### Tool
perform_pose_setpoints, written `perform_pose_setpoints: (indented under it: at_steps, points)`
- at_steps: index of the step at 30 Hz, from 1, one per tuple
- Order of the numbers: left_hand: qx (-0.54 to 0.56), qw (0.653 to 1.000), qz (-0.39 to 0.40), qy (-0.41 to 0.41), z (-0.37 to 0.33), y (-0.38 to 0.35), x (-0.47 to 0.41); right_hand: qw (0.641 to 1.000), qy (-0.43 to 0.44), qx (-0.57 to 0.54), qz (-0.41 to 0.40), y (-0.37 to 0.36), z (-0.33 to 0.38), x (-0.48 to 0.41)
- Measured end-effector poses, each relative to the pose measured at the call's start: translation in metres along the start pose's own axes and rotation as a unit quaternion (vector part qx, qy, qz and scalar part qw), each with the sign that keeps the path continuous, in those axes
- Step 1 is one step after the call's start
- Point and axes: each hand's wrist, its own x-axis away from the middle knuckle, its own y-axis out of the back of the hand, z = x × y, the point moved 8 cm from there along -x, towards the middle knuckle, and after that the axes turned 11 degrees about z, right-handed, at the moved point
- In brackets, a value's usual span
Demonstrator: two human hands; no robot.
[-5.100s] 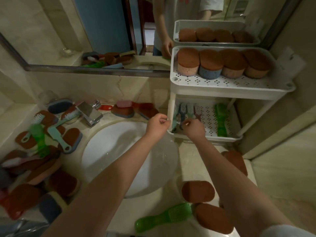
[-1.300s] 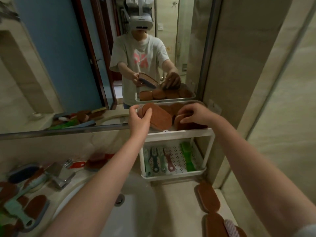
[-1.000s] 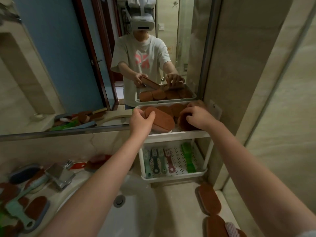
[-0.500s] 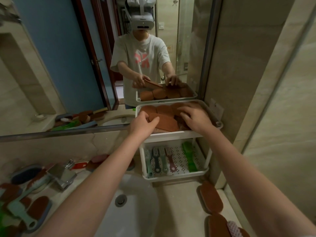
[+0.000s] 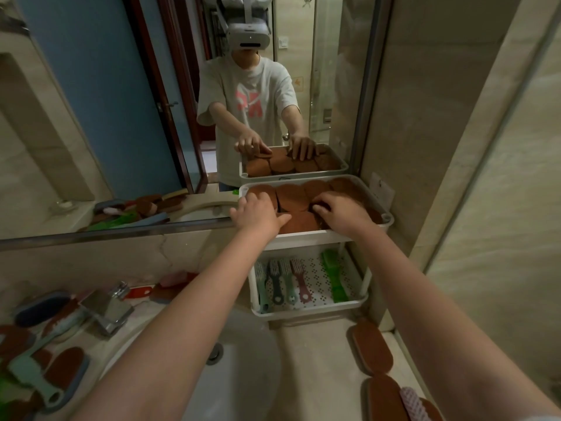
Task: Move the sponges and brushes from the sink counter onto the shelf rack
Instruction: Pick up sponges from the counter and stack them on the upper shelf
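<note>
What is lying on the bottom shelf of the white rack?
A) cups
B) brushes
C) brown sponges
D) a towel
B: the bottom shelf holds a row of brushes lying side by side, four in soft colours and one bright green; the brown sponges are up on the top shelf instead.

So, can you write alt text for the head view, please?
The left hand and right hand touch brown sponges in the top tray of a white shelf rack. Brushes lie in its lower tray; more sponges lie on the counter.
</note>
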Motion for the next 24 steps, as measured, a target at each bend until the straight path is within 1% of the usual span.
perform_pose_setpoints:
  at_steps: [2, 3, 4, 6, 8, 10, 12, 13, 15, 17, 19, 21, 24]
  points:
    - [0.017, 1.000, -0.023, -0.005, -0.001, 0.002, 0.002, 1.000, -0.003, -0.004, -0.017, 0.002, 0.000, 0.001]
    - [0.027, 0.999, -0.040, -0.011, -0.001, 0.004, 0.004, 0.999, -0.003, -0.002, -0.038, 0.004, 0.000, 0.003]
    - [0.038, 0.997, -0.067, -0.022, -0.001, 0.006, 0.007, 0.997, 0.002, -0.001, -0.073, 0.008, 0.002, 0.007]
    - [0.073, 0.986, -0.143, -0.054, -0.001, 0.013, 0.020, 0.984, 0.031, -0.012, -0.177, 0.019, 0.008, 0.024]
    - [0.144, 0.958, -0.227, -0.099, -0.002, 0.019, 0.037, 0.956, 0.064, -0.036, -0.285, 0.030, 0.017, 0.049]
    - [0.221, 0.923, -0.274, -0.158, -0.005, 0.018, 0.056, 0.924, 0.071, -0.065, -0.370, 0.032, 0.019, 0.075]
    - [0.283, 0.892, -0.269, -0.228, -0.012, 0.007, 0.074, 0.896, 0.073, -0.092, -0.428, 0.025, 0.017, 0.100]
    - [0.302, 0.882, -0.254, -0.258, -0.016, -0.002, 0.083, 0.890, 0.072, -0.102, -0.439, 0.016, 0.013, 0.110]
    - [0.319, 0.874, -0.223, -0.293, -0.021, -0.026, 0.098, 0.897, 0.053, -0.115, -0.424, -0.010, -0.002, 0.125]
    - [0.324, 0.881, -0.184, -0.293, -0.024, -0.054, 0.105, 0.923, 0.009, -0.115, -0.368, -0.044, -0.025, 0.133]
    - [0.320, 0.898, -0.130, -0.273, -0.024, -0.086, 0.107, 0.948, -0.047, -0.112, -0.294, -0.082, -0.050, 0.143]
    - [0.307, 0.918, -0.058, -0.245, -0.023, -0.122, 0.106, 0.966, -0.108, -0.101, -0.211, -0.118, -0.075, 0.156]
    - [0.286, 0.938, 0.025, -0.192, -0.015, -0.169, 0.104, 0.974, -0.203, -0.072, -0.069, -0.165, -0.107, 0.171]
